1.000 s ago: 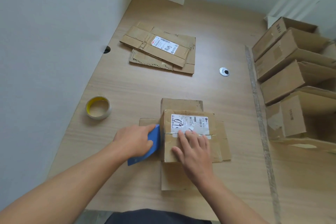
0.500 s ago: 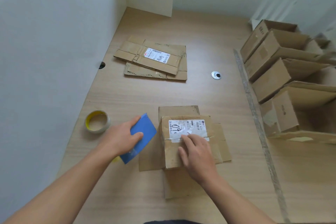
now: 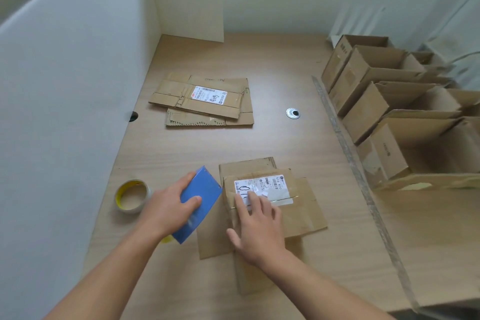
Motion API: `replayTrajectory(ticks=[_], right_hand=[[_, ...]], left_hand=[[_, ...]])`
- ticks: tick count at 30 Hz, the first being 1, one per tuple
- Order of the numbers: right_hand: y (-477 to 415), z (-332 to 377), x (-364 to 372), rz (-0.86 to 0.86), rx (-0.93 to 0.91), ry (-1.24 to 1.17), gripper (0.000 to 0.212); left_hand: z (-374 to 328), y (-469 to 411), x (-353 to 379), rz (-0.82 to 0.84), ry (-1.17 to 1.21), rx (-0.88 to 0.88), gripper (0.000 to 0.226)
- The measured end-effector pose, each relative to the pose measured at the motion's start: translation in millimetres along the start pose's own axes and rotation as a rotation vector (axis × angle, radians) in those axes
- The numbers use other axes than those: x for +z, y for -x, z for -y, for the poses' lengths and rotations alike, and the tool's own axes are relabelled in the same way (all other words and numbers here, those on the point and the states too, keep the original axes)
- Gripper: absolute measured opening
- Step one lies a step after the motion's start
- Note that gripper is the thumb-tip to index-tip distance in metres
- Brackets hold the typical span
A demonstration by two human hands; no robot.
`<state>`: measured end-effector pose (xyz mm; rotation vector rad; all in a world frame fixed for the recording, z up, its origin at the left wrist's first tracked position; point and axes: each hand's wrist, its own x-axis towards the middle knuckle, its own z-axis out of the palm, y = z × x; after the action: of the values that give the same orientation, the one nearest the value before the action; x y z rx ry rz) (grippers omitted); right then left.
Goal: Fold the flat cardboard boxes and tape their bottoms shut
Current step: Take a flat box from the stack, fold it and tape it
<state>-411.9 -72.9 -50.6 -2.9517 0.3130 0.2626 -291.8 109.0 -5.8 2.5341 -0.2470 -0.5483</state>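
Inspector: Since a second ago the blue card (image 3: 198, 205) has come off the left side of the box (image 3: 298, 205). The left hand (image 3: 168, 212) now holds it tilted, just beside that side. The right hand (image 3: 259, 226) stays put on top.

Clerk: State of the fingers?

Inspector: Left fingers (image 3: 185, 182) curl round the card, thumb on its face. Right fingers (image 3: 250, 199) lie straight and slightly spread, pressing the taped seam by the label.

Clerk: Where is the box, and how will it handle?

Inspector: Near edge of the tabletop (image 3: 259, 138), bottom up, flaps splayed flat around it. Judged light, stiff in the panels and weak at the worn creases. Take it by two opposite walls, not by the flaps.

Clerk: Surroundings?

Inspector: Tape roll (image 3: 132, 196) just left of the left hand. Flat boxes (image 3: 205, 101) stacked farther back, well apart. Folded boxes (image 3: 389, 112) in a row on the right, beyond a strip (image 3: 345, 143) on the tabletop. A grommet (image 3: 293, 113) lies between the stack and the strip. Nothing appears to block the box, though the splayed flaps may drag on lifting.
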Motion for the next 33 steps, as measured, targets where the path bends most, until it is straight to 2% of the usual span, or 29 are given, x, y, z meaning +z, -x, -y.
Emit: replayTrajectory(ticks=[4,7,12,16,19,24,29,31,33], right_hand=[[5.4,-21.9,1.6,0.009,0.024,-0.016,0.065],[8.9,-33.5,5.3,-0.062,0.049,-0.047,0.050],[5.0,-29.9,5.8,-0.241,0.108,-0.014,0.048],[2.9,-29.0,9.6,-0.276,0.111,-0.033,0.054],[0.1,-36.8,8.8,-0.270,0.050,0.029,0.059],[-3.3,-58.7,0.2,-0.290,-0.089,0.103,0.050],[-7.1,-78.1,-4.0,-0.279,-0.242,0.084,0.046],[-6.0,-89.2,-10.5,-0.261,-0.332,0.077,0.050],[-4.5,-97.8,-16.5,-0.230,-0.342,0.104,0.057]], left_hand=[[3.9,2.5,0.5,-0.011,0.019,0.005,0.061],[6.0,2.2,2.7,-0.005,0.017,0.003,0.061],[0.2,1.8,6.8,0.014,0.039,0.018,0.061],[-3.8,3.6,6.6,0.008,0.045,0.040,0.062],[-6.7,10.8,6.8,0.007,0.060,0.094,0.062],[-1.9,21.7,10.0,0.014,0.137,0.196,0.065],[-2.1,26.5,15.0,0.005,0.155,0.227,0.066],[-3.2,25.3,16.9,0.000,0.166,0.223,0.066],[-5.9,24.1,19.0,-0.006,0.171,0.218,0.065]])
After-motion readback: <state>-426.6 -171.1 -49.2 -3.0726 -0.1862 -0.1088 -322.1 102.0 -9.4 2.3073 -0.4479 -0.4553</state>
